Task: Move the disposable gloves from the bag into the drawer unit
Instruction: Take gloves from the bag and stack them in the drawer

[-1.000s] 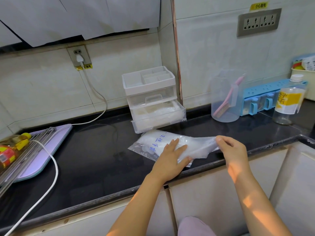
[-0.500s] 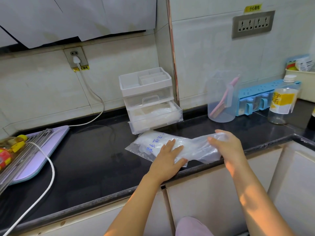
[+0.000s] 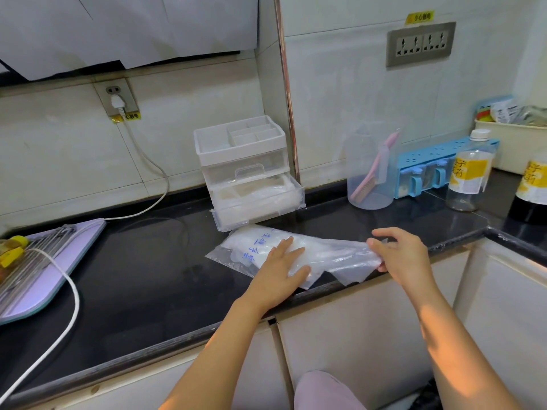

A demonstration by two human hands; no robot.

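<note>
A clear plastic bag [image 3: 245, 247] with blue writing lies on the black counter, stuffed with translucent disposable gloves [image 3: 334, 253]. My left hand [image 3: 281, 270] presses flat on the bag's middle, fingers spread. My right hand [image 3: 399, 253] pinches the bag's open right end near the counter's front edge. Just behind the bag stands a white and clear drawer unit [image 3: 242, 170]; its lower drawer [image 3: 260, 208] is pulled out and holds pale gloves.
A clear jug with a pink brush [image 3: 370, 173], a blue seasoning rack [image 3: 426, 170] and labelled bottles [image 3: 467, 170] stand at the right. A purple board with a wire rack [image 3: 44, 261] and a white cable [image 3: 71, 291] lie at the left.
My right hand has shifted along the bag's right end and now grips it lower, near the counter edge. My left hand stays pressed on the bag.
</note>
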